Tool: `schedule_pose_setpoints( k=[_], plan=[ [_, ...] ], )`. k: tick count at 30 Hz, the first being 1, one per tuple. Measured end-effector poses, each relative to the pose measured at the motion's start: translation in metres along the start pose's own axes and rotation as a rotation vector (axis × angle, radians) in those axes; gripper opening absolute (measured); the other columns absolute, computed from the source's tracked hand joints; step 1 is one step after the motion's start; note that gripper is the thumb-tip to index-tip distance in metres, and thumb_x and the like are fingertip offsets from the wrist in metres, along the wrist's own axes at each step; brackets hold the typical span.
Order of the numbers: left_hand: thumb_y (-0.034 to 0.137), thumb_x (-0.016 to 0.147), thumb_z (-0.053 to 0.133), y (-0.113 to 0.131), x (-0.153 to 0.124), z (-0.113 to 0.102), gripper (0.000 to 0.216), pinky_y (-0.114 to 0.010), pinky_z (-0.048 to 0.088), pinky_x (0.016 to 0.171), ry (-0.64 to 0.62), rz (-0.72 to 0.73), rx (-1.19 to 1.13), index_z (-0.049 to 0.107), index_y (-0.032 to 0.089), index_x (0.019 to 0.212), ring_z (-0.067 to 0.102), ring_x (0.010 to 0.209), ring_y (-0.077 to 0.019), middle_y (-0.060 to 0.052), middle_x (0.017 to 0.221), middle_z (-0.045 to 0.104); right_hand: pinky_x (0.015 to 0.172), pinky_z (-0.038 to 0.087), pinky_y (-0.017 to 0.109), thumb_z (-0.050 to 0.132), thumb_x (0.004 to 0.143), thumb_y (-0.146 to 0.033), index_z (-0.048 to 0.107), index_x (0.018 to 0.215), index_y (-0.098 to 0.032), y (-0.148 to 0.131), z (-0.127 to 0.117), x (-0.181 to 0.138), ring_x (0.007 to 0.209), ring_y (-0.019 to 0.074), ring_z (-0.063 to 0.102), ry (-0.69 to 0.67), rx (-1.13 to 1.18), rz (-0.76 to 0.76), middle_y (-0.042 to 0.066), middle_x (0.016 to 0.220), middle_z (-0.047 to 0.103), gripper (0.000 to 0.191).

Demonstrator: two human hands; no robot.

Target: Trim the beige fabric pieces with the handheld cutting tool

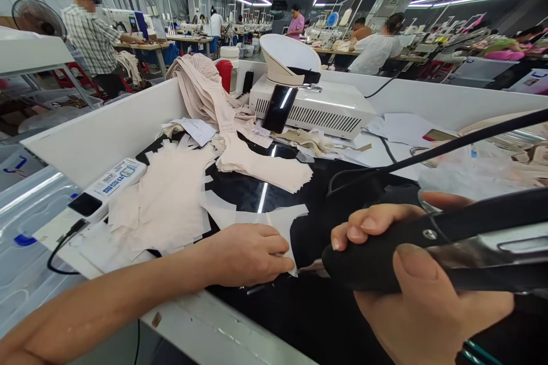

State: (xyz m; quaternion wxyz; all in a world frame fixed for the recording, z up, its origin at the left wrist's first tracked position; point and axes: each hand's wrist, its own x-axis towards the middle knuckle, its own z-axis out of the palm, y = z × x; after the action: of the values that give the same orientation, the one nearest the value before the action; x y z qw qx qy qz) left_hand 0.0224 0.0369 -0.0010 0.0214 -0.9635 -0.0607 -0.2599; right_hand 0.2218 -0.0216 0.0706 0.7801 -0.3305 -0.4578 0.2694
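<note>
My left hand (252, 254) pinches the near edge of a thin white fabric piece (274, 222) lying on the black glossy work surface (274, 319). In my right hand (432, 291) is a large black corded hand tool (377, 262) with a metal strip along its side; my fingers wrap around its body. Its narrow metal tip (314, 267) points left, close to my left fingertips and the fabric's corner. Whether the tip touches the fabric, I cannot tell. Beyond my left hand lie a pile of pale pink fabric pieces (166, 194) and a pale pink stack (265, 165).
A white vented box (317, 105) stands at the back with a phone (279, 108) leaning on it. A white power bank (113, 182) sits at the left edge. The tool's black cable (428, 154) crosses the right side. White panels (107, 131) border the table. Several people work beyond.
</note>
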Motion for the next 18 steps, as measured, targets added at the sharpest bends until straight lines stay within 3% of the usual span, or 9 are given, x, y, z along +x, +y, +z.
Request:
schedule_pose_setpoints(
  k=[11,18],
  plan=[
    [0.013,0.125,0.057,-0.0011,-0.0008,0.0017,0.028,-0.033,0.066,0.096,-0.006,-0.008,-0.011,0.083,0.015,0.115,0.074,0.096,-0.0223,-0.006,0.103,0.076,0.051,0.066,0.036,0.113,0.086,-0.044,0.085,0.122,-0.037,-0.0012,0.0036,0.0019,0.064,0.022,0.07,-0.013,-0.003,-0.012,-0.006,0.081,0.076,0.047],
    [0.017,0.127,0.058,-0.0012,-0.0005,0.0026,0.028,-0.034,0.067,0.096,-0.025,-0.014,-0.023,0.085,0.015,0.122,0.077,0.098,-0.0228,-0.007,0.107,0.08,0.049,0.059,0.031,0.112,0.087,-0.043,0.084,0.12,-0.035,0.0001,0.0032,0.0014,0.063,0.0206,0.07,-0.038,0.0,0.0,-0.006,0.08,0.075,0.044]
  ],
)
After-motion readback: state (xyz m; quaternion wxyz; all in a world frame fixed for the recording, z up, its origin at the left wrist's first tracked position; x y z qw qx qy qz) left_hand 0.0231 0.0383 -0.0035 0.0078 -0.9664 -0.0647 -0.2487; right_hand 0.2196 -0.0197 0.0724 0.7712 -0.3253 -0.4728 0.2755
